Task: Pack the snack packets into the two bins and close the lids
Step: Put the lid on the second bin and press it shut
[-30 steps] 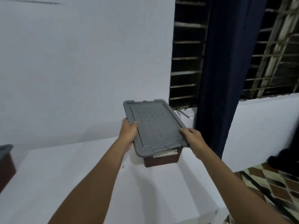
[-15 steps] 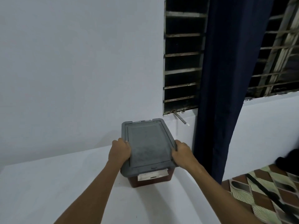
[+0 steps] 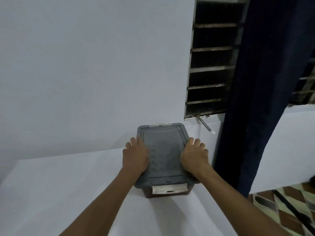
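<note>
Bin sits on the white tabletop, far edge close to the wall, grey lid on top. Only a strip of the dark brown body shows under the lid at the near end, with a pale latch tab hanging there; a second pale tab is at the far end. Can't tell whether either latch is engaged. Contents fully hidden by the lid. Left hand lies flat on the lid's left edge, fingers straight and spread, tips pointing away. Right hand mirrors it on the right edge, fingers extended and draped over the rim; fingertips past the rim not visible. Neither hand curls round anything. Both forearms run out of frame at the bottom. Behind: barred window with dark curtain covering its right part. Patterned floor at bottom right, cut off.
</note>
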A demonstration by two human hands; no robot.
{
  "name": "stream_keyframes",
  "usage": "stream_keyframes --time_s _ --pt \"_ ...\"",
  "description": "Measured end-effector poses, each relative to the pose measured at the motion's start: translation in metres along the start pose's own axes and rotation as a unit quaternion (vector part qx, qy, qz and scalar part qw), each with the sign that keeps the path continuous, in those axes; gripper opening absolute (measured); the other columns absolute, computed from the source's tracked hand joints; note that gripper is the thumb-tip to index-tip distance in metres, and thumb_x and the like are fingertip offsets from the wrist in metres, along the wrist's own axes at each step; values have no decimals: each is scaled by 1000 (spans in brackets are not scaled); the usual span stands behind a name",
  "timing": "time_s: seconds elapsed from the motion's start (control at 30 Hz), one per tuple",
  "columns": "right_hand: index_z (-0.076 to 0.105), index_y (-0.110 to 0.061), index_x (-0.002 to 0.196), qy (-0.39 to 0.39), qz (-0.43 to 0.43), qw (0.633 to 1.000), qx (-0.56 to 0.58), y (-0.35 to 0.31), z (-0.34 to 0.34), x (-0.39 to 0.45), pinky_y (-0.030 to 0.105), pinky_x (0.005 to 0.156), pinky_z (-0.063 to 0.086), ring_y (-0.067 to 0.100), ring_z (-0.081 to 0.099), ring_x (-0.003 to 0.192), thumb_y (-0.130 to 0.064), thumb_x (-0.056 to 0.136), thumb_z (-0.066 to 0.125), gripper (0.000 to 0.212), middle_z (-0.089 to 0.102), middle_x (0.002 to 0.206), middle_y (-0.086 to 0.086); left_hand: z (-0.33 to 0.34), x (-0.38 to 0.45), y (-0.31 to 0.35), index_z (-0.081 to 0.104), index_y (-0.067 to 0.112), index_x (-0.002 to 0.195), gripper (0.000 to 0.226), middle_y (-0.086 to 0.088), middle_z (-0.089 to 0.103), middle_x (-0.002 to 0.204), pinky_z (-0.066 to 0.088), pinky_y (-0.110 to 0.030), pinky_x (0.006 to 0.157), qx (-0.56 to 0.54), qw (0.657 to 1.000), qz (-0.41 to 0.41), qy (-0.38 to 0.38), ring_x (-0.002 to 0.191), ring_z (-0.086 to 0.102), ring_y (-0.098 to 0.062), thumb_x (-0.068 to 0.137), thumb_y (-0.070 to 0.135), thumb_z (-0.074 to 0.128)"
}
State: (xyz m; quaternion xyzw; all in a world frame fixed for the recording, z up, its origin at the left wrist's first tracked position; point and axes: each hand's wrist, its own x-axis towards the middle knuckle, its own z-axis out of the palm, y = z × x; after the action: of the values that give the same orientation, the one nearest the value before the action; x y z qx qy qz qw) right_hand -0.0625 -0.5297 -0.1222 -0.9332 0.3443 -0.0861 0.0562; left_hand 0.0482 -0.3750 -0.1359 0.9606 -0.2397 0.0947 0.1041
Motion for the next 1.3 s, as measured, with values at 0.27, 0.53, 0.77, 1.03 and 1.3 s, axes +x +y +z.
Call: stream_keyframes --time_s 0.27,0.53,0.77,1.03,1.3 --pt "40 -11 140 -59 -188 980 37 -56 -15 103 44 108 33 29 39 132 -28 94 44 49 41 143 9 -43 -67 17 18 34 151 92 7 6 159 2 -41 119 -74 897 293 -322 146 2 -19 78 62 66" --pt "24 -11 150 -128 -237 963 8 -74 17 142 46 120 14 28 21 145 -34 91 44 66 25 157 9 -32 -62 8 33 27 149 79 7 21 157 3 -24 114 -149 919 284 -228 145 10 -11 82 44 71" --pt "18 -9 153 -87 -246 965 34 -60 41 124 41 122 10 24 13 148 -30 100 28 58 14 161 7 -33 -51 6 57 23 134 45 7 42 149 8 -21 117 -181 915 290 -213 141 26 -10 92 36 62" --pt "27 -15 148 -45 -173 983 30 -35 30 82 48 118 9 26 12 148 -50 97 32 63 19 160 7 -24 -34 -9 63 28 121 62 9 51 130 36 -32 109 -258 933 203 -147 118 43 -7 69 59 75" --pt "26 -12 146 -18 62 997 42 -27 12 22 45 98 41 39 49 118 -69 86 34 82 48 129 24 -4 -31 -27 27 11 140 45 -16 46 141 41 -39 103 -450 865 -93 -202 124 49 -32 102 32 38"
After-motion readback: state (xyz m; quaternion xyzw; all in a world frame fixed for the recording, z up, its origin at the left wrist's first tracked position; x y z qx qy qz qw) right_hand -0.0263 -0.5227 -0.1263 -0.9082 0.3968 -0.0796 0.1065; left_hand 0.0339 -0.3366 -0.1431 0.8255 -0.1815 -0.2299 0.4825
